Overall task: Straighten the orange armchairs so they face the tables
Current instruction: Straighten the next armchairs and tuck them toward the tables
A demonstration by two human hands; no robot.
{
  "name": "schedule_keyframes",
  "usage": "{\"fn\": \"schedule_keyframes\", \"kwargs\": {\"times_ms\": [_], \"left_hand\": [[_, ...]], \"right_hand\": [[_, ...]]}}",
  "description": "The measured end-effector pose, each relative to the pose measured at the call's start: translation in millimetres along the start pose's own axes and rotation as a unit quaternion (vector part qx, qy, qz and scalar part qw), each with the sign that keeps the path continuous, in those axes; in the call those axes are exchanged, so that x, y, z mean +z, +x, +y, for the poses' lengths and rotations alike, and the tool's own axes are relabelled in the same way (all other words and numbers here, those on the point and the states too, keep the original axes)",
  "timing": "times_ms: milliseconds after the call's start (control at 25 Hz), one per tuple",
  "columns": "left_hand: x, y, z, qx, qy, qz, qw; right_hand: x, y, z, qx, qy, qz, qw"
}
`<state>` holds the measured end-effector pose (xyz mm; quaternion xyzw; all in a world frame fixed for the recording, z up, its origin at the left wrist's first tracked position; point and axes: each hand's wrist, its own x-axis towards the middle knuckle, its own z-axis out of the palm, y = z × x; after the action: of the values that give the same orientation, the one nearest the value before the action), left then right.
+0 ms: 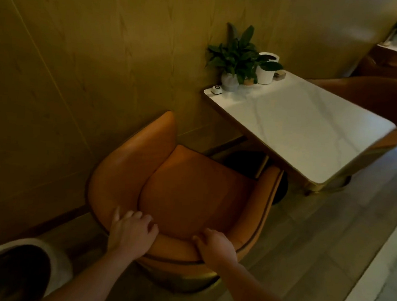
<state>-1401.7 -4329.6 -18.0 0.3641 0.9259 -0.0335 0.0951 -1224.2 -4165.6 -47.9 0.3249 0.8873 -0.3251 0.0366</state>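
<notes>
Left hand [132, 234] and right hand [216, 246] grip the backrest of the orange armchair [189, 192].

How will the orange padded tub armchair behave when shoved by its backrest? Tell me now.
The orange padded tub armchair looks bulky, so probably heavy; both the left hand and right hand grip its backrest. Its rigid curved shell should turn as one piece. Its wide round base makes tipping unlikely; it may slide on the smooth plank floor.
</notes>
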Motion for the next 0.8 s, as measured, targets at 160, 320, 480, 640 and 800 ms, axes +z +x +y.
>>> {"fn": "schedule_keyframes", "kwargs": {"times_ms": [160,320,480,640,800], "left_hand": [[11.2,1.6,-1.4,-0.001,-0.001,0.067,0.998],[12.4,1.8,-0.6,0.003,-0.011,0.074,0.997],[11.9,-5.6,-6.6,0.03,-0.026,0.078,0.996],[16.9,-15.1,-25.3,0.065,-0.039,0.089,0.993],[20.3,-24.5,-50.4,0.099,-0.043,0.097,0.989]], "right_hand": [[26.3,-2.9,2.0,0.012,-0.079,0.09,0.993],[31.0,-4.3,-0.6,0.03,-0.088,0.117,0.989],[36.2,-16.8,-10.8,0.01,-0.162,0.1,0.982],[53.6,-34.1,-21.5,0.02,-0.203,0.092,0.975],[84.8,-52.1,-39.4,0.085,-0.139,0.131,0.978]]}}
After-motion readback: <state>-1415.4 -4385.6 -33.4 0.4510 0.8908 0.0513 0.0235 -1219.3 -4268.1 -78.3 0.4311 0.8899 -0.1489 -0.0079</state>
